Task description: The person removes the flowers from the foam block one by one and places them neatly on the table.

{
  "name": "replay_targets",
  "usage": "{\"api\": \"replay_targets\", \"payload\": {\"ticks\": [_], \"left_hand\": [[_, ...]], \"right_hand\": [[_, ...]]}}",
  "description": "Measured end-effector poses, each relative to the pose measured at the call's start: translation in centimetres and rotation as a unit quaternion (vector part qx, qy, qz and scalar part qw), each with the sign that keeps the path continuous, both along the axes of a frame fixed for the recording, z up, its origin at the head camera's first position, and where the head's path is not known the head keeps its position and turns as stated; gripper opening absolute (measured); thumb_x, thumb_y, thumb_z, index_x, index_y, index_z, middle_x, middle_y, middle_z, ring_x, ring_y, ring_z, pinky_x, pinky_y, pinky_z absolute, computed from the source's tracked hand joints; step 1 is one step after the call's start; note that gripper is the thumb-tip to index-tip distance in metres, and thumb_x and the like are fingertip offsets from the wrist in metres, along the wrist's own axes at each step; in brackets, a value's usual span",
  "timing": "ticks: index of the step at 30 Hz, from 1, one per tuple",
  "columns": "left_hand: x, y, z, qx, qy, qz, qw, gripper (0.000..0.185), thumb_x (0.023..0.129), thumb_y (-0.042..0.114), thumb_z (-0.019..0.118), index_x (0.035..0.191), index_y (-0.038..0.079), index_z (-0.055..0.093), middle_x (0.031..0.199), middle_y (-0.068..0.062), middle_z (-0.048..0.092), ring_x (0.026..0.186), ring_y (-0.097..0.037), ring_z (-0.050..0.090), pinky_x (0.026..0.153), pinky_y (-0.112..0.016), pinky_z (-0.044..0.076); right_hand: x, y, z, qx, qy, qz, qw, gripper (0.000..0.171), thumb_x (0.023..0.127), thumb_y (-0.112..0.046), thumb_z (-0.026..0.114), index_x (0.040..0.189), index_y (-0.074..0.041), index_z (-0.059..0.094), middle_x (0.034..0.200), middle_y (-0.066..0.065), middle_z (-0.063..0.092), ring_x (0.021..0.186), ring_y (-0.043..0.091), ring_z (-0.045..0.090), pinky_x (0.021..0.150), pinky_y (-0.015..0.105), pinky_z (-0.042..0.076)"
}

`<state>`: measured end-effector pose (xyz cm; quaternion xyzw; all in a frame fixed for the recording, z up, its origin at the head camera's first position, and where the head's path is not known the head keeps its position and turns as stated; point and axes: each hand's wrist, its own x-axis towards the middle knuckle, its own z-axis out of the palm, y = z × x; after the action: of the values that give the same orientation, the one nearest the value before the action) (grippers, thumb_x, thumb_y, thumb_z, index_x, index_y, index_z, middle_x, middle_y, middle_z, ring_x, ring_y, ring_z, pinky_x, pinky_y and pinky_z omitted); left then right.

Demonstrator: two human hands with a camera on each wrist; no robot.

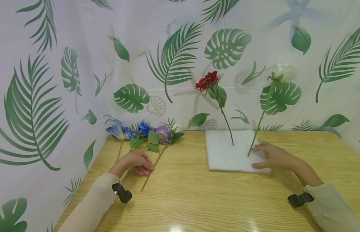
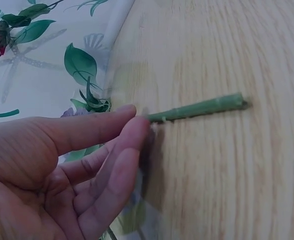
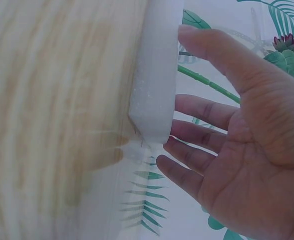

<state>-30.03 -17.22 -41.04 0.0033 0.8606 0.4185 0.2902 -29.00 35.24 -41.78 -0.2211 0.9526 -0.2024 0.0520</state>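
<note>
My left hand [image 1: 139,162] pinches a green flower stem [image 2: 201,107] between thumb and fingertips, close to its cut end. In the head view this stem slants up to the right-hand bloom of a row, among dark green leaves [image 1: 176,136]. A white foam block [image 1: 226,159] lies at the back of the table. Upright in it stand a red flower [image 1: 207,80], tilted left, and a white flower [image 1: 283,71], leaning right. At the block's right edge, my right hand [image 1: 274,156] rests with fingers spread and fairly straight; the thumb lies along the foam's near right corner.
Left of the held stem lie a light blue flower [image 1: 119,130], a deep blue flower [image 1: 143,128] and a purple flower [image 1: 163,132], stems toward me. The wooden table [image 1: 197,199] ends at a leaf-patterned curtain [image 1: 174,106] behind and on the left.
</note>
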Motion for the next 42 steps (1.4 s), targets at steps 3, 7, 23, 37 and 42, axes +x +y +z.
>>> {"api": "replay_targets", "payload": {"ticks": [3, 7, 23, 37, 42], "left_hand": [[-0.1, 0.1, 0.1, 0.011, 0.005, 0.004, 0.9999, 0.011, 0.094, 0.007, 0.071, 0.1, -0.002, 0.075, 0.072, -0.002, 0.072, 0.061, -0.008, 0.068, 0.061, -0.023, 0.06], [-0.6, 0.2, 0.2, 0.037, 0.019, 0.011, 0.9991, 0.014, 0.094, 0.004, 0.068, 0.102, -0.006, 0.075, 0.074, -0.004, 0.073, 0.063, -0.009, 0.069, 0.063, -0.025, 0.061], [-2.8, 5.7, 2.6, 0.112, 0.13, 0.019, 0.985, 0.019, 0.094, 0.01, 0.074, 0.107, -0.002, 0.073, 0.092, -0.017, 0.077, 0.067, -0.012, 0.073, 0.082, -0.046, 0.064], [-5.7, 15.2, 2.2, 0.314, 0.157, 0.058, 0.9345, 0.026, 0.097, 0.012, 0.071, 0.119, -0.001, 0.069, 0.106, -0.024, 0.075, 0.078, -0.014, 0.075, 0.094, -0.047, 0.061], [-6.3, 18.7, 2.1, 0.369, 0.154, 0.074, 0.9137, 0.03, 0.099, 0.011, 0.068, 0.126, -0.002, 0.067, 0.114, -0.022, 0.074, 0.086, -0.012, 0.074, 0.1, -0.048, 0.058]], "right_hand": [[0.0, 0.0, 0.0, 0.001, 0.0, -0.001, 1.0, 0.071, 0.083, -0.039, 0.084, 0.132, 0.007, 0.062, 0.135, 0.03, 0.054, 0.12, 0.049, 0.057, 0.096, 0.06, 0.053], [0.1, 0.0, 0.0, 0.0, 0.002, 0.002, 1.0, 0.07, 0.083, -0.037, 0.085, 0.131, 0.008, 0.062, 0.134, 0.031, 0.054, 0.12, 0.049, 0.057, 0.095, 0.061, 0.053], [-0.1, 0.2, 0.0, -0.01, -0.002, 0.004, 1.0, 0.069, 0.083, -0.037, 0.085, 0.131, 0.008, 0.063, 0.135, 0.031, 0.054, 0.122, 0.051, 0.055, 0.098, 0.064, 0.05], [0.2, 0.2, -0.1, -0.013, 0.002, 0.007, 1.0, 0.07, 0.083, -0.038, 0.085, 0.131, 0.007, 0.063, 0.137, 0.033, 0.053, 0.123, 0.052, 0.054, 0.098, 0.064, 0.05], [0.2, 0.3, 0.1, -0.019, -0.002, 0.004, 1.0, 0.071, 0.083, -0.039, 0.084, 0.133, 0.007, 0.062, 0.139, 0.033, 0.052, 0.125, 0.052, 0.053, 0.099, 0.065, 0.049]]}}
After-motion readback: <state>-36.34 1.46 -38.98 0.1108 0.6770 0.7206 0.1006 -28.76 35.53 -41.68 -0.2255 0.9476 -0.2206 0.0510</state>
